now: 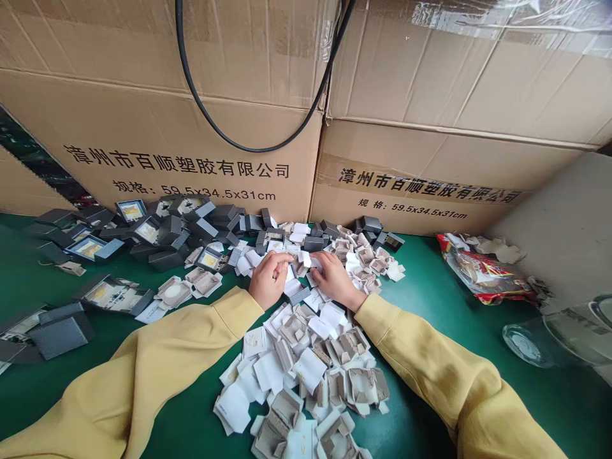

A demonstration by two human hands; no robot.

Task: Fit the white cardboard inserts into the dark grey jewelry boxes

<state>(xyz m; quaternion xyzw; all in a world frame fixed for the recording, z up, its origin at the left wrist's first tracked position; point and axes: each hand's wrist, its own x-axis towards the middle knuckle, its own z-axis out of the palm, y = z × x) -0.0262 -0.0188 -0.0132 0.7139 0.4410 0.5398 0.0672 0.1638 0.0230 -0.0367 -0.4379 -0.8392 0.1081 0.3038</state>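
My left hand (270,279) is closed, its fingers curled in at the middle of the pile; whatever they hold is hidden. To its right, my right hand (337,279) pinches a small white card insert (315,262) between thumb and fingers. Under and between both hands lie more folded card pieces and a dark grey box (297,293). Nearer to me spreads a heap of white and grey card inserts (310,370), several with cut-out openings. Dark grey boxes (167,229) with clear windows are piled to the left, several lying open.
Large cardboard cartons (201,134) stand along the back of the green table (421,274). A black cable (261,150) hangs in front of them. At right are a red printed plastic bag (482,271) and a clear glass vessel (528,346). Another open grey box (62,331) lies far left.
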